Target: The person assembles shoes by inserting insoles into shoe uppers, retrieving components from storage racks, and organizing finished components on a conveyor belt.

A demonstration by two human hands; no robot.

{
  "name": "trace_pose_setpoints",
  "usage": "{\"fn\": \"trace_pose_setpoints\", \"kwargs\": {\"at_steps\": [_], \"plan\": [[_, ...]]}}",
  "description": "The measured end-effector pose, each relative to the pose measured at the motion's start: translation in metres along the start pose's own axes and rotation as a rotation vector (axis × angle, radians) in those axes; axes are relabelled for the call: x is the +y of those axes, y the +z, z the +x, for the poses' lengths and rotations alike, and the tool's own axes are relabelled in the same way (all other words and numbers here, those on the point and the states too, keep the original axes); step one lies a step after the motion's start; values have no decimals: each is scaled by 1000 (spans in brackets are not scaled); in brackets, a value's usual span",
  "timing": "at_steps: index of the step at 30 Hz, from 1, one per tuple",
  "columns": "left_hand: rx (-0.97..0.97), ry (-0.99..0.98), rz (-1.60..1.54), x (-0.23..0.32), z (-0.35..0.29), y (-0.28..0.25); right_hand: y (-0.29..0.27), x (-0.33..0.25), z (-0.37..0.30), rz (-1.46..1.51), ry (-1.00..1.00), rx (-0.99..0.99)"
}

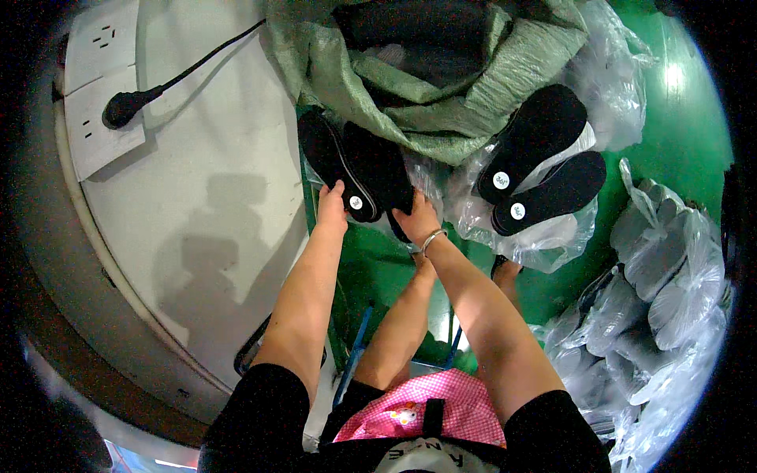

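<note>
Two black shoe insoles, or small stacks of them, lie side by side in front of me. The left insole has a round white sticker on its heel. My left hand is closed on that heel from the left, with its thumb near the sticker. Beside it is the right insole. My right hand is closed at the heel end of this one, gripping its edge. Just right of my hands, two further groups of black insoles, an upper one and a lower one, rest on clear plastic, each with a white sticker.
An open green woven sack with dark contents stands ahead. Clear bags of grey insoles are heaped at the right. To the left is a white wall panel with a black plug and its cord. Blue legs of a seat show below my arms.
</note>
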State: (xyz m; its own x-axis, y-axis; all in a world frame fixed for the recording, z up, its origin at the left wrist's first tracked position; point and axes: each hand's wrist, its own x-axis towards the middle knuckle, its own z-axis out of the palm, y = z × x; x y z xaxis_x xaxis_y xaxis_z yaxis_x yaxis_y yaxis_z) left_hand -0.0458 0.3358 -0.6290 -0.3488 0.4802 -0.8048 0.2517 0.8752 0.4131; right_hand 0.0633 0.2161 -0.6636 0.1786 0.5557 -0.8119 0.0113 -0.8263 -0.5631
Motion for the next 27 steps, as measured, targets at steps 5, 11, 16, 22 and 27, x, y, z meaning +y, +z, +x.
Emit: {"fn": "trace_pose_setpoints", "kwargs": {"at_steps": [5, 11, 16, 22, 27], "plan": [[166, 130, 43, -15, 2, 0, -4, -1, -18, -2, -127, 185], [165, 246, 110, -57, -39, -26, -45, -8, -96, -61, -447, 268], [74, 316, 439, -67, -216, -22, -90, 52, -223, -107, -278, 189], [-231, 327, 754, -157, -300, -99, -161, 94, -384, -191, -198, 88], [-367, 366, 340, -103, -386, -118, -233, 144, -406, -426, -196, 96]]}}
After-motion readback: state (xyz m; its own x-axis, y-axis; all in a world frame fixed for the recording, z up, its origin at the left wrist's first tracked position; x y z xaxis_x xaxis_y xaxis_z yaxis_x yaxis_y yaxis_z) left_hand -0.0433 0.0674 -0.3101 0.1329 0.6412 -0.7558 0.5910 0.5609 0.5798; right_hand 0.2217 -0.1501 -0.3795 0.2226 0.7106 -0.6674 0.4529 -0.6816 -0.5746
